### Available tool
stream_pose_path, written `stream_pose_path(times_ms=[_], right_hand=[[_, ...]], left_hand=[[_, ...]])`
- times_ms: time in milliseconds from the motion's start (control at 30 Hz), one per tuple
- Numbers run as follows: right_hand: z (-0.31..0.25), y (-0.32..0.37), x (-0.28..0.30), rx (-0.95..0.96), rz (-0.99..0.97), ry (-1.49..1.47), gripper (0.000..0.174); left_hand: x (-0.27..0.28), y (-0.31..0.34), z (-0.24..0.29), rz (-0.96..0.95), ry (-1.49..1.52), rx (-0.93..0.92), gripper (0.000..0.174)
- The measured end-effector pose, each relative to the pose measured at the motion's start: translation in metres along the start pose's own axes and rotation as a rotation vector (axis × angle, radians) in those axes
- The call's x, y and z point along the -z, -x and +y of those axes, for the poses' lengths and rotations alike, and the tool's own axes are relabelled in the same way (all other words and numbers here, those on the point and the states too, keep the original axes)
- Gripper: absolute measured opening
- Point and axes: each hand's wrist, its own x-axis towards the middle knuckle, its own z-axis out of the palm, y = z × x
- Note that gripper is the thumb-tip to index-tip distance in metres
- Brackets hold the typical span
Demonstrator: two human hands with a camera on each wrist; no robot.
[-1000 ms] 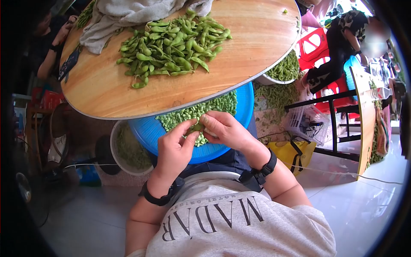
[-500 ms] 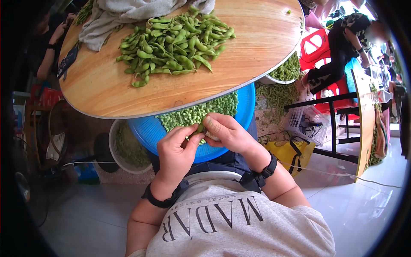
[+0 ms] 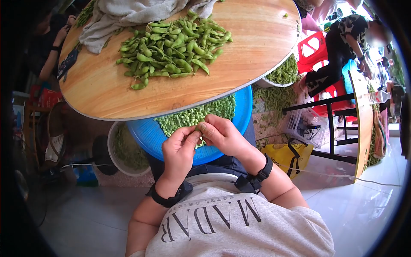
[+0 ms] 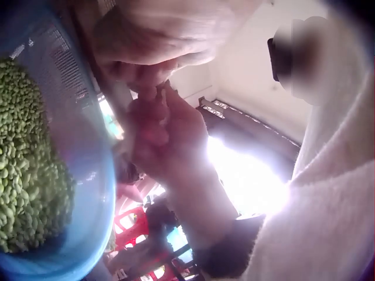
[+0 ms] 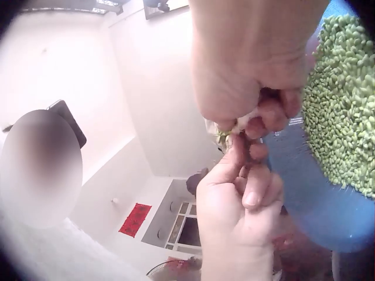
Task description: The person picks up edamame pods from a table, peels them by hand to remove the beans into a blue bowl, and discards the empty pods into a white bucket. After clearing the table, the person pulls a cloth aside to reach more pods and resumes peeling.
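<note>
Over the blue basket [image 3: 145,136], the left hand [image 3: 177,147] and the right hand [image 3: 227,136] meet fingertip to fingertip. Between them they pinch a small green pod, mostly covered by the fingers; a bit of green [image 5: 222,137] shows in the right wrist view. Shelled green beans [image 3: 195,115] fill much of the basket under the hands. In the left wrist view the basket of beans [image 4: 23,170] lies beside the hands. A heap of whole green pods [image 3: 171,47] rests on the wooden table beyond.
The wooden table's edge [image 3: 171,112] overhangs the basket. A grey cloth [image 3: 128,19] lies at its far side. Pale tubs stand at left [image 3: 128,147] and right [image 3: 282,70]. At right are a yellow bag [image 3: 287,156], a white crate [image 3: 306,126] and a person [image 3: 342,47] bending.
The fingertips of both hands have closed nearer together, and less of the green pod shows between them. The person at the right has shifted their arms.
</note>
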Motion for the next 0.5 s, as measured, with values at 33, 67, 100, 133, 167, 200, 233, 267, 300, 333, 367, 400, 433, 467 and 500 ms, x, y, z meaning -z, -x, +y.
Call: stream_pose_path(times_ms=[33, 67, 100, 133, 167, 200, 233, 267, 300, 333, 367, 400, 433, 467, 500], right_hand=[[0.002, -0.001, 0.001, 0.019, 0.005, 0.051, 0.027], [0.003, -0.002, 0.002, 0.04, 0.008, 0.103, 0.027], [0.003, -0.003, 0.003, 0.046, 0.004, 0.137, 0.026], [0.003, -0.004, 0.004, 0.051, 0.002, 0.169, 0.025], [0.003, -0.003, 0.004, 0.053, 0.003, 0.2, 0.024], [0.008, -0.004, 0.003, 0.108, 0.02, 0.239, 0.024], [0.017, -0.005, 0.002, 0.164, 0.037, 0.279, 0.025], [0.021, -0.006, 0.001, 0.217, 0.054, 0.318, 0.026], [0.02, -0.006, 0.002, 0.222, 0.054, 0.393, 0.027], [0.02, -0.004, 0.002, 0.178, 0.047, 0.308, 0.028], [0.02, -0.003, 0.002, 0.136, 0.038, 0.224, 0.028], [0.021, -0.002, 0.003, 0.092, 0.029, 0.138, 0.029], [0.023, -0.002, 0.004, 0.018, -0.003, 0.01, 0.029], [0.027, -0.002, 0.007, -0.054, -0.034, -0.116, 0.028], [0.027, -0.003, 0.011, -0.124, -0.066, -0.24, 0.028]], left_hand=[[0.0, 0.0, 0.0, -0.013, 0.065, 0.071, 0.012], [-0.001, 0.0, -0.001, -0.004, 0.076, 0.064, 0.012], [-0.003, -0.002, -0.003, 0.007, 0.087, 0.053, 0.012], [-0.005, -0.004, -0.005, 0.016, 0.097, 0.046, 0.014], [-0.005, -0.005, -0.007, 0.019, 0.126, 0.059, 0.015], [-0.004, -0.008, -0.01, 0.022, 0.155, 0.071, 0.017], [-0.004, -0.011, -0.013, 0.027, 0.184, 0.082, 0.019], [-0.003, -0.014, -0.017, 0.02, 0.183, 0.094, 0.019], [-0.002, -0.016, -0.022, 0.012, 0.182, 0.11, 0.018], [-0.001, -0.019, -0.023, 0.002, 0.181, 0.123, 0.018], [0.001, -0.021, -0.021, -0.01, 0.309, 0.229, 0.016], [0.004, -0.022, -0.018, -0.055, 0.314, 0.246, 0.016], [0.008, -0.023, -0.016, -0.1, 0.317, 0.266, 0.016], [0.011, -0.023, -0.014, -0.147, 0.32, 0.285, 0.016], [0.014, -0.023, -0.014, -0.171, 0.284, 0.279, 0.015]])
